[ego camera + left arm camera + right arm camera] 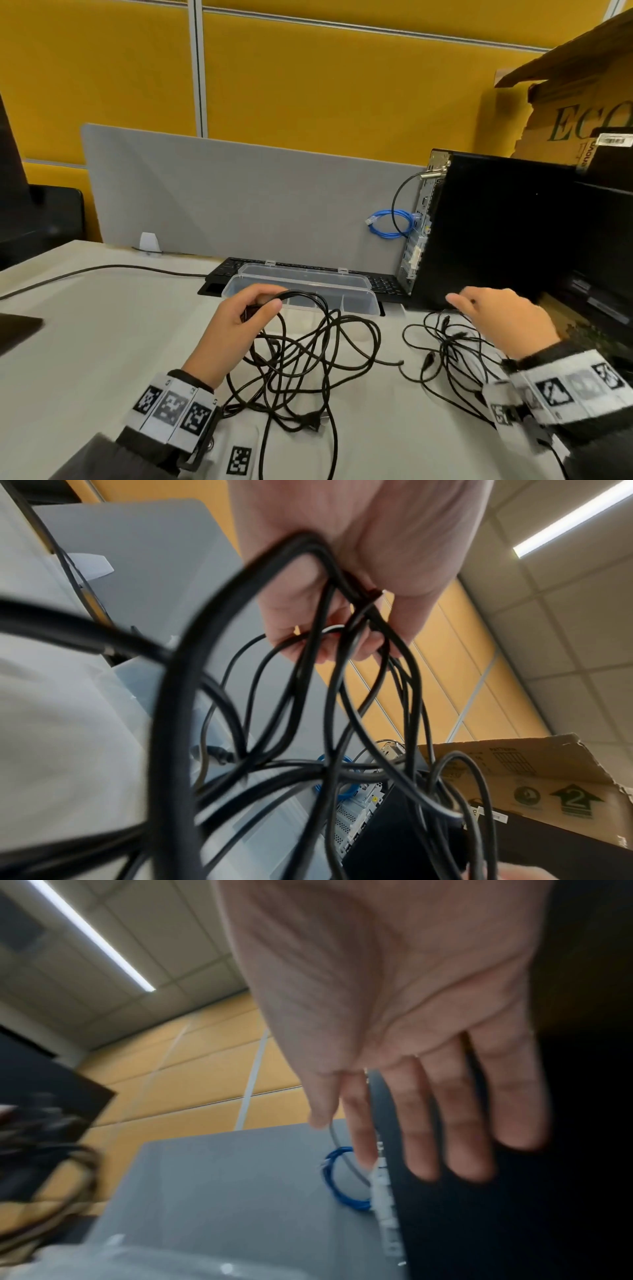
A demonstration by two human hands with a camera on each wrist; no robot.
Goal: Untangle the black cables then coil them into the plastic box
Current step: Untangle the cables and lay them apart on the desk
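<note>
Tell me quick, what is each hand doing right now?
Left hand: fingers curled round a bunch of the black cables, lifting them.
Right hand: open, fingers straight, holding nothing, above a second cable pile.

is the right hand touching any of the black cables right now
Apart. The right wrist view shows the right hand with fingers spread and an empty palm; in the head view it hovers above the smaller pile of black cables.

Left hand [346, 561] grips tangled black cables [329, 696].
</note>
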